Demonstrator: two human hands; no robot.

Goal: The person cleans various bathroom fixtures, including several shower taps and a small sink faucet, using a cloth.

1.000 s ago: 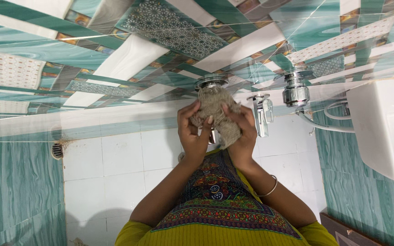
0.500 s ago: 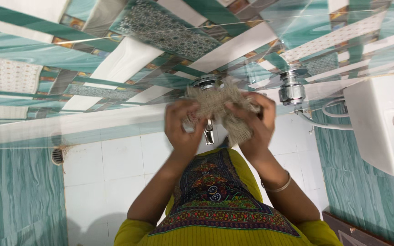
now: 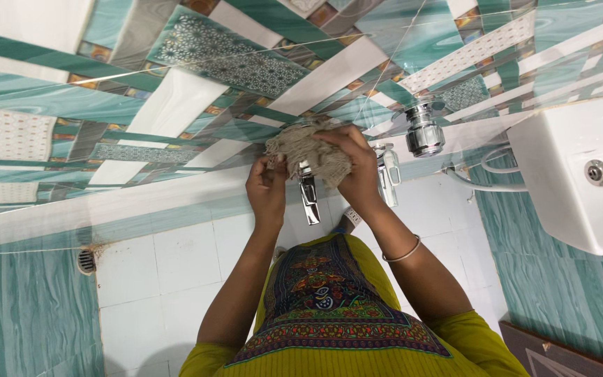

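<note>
Both my hands press a crumpled beige cloth (image 3: 308,155) onto a chrome wall tap (image 3: 309,199) on the green patterned tile wall. My left hand (image 3: 266,187) grips the cloth's left edge beside the tap's lever. My right hand (image 3: 359,166) lies over the top and right side of the cloth, a thin bangle (image 3: 402,253) on that forearm. The tap's lever sticks out below the cloth; its upper part is hidden.
A second chrome tap (image 3: 388,174) and a round chrome valve (image 3: 424,131) sit just right of my right hand. A white cistern (image 3: 581,174) with hoses hangs at the right. White floor tiles (image 3: 176,272) and a rusty floor drain (image 3: 86,261) lie at lower left.
My hands have shifted with the cloth from in front of the tap to over its top, the right hand moving higher across it.
</note>
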